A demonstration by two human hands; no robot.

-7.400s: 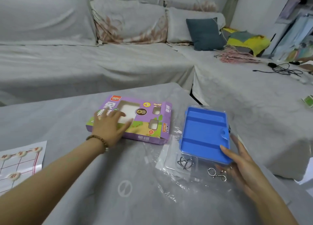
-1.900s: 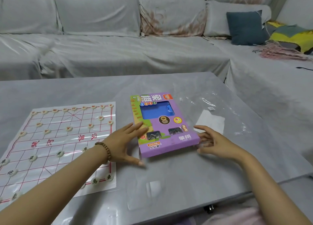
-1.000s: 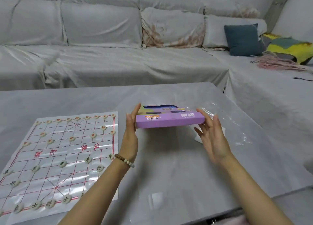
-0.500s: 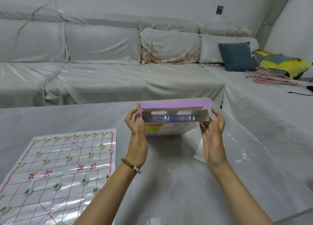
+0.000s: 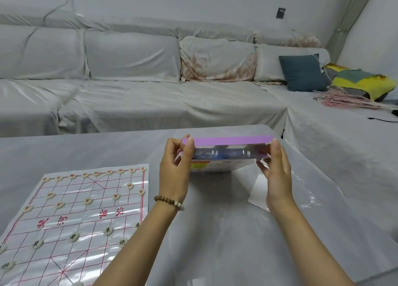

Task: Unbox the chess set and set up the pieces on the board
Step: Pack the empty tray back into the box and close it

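A grey-sheeted tabletop [image 5: 215, 232] fronts a covered sofa [image 5: 129, 92], with the chess board [image 5: 86, 210] laid out at left. Above the tabletop, the purple box [image 5: 228, 139] is held level, long axis left to right, open side facing the wearer, the left hand [image 5: 174, 173] and right hand [image 5: 276, 173] gripping its ends.

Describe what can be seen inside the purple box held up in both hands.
Through the open end of the purple box, clear plastic and a blue part show. The box itself covers the rest, so nothing more can be told.

The hands (left [image 5: 174, 173], right [image 5: 276, 175]) have lifted the box [image 5: 228, 139] end-on
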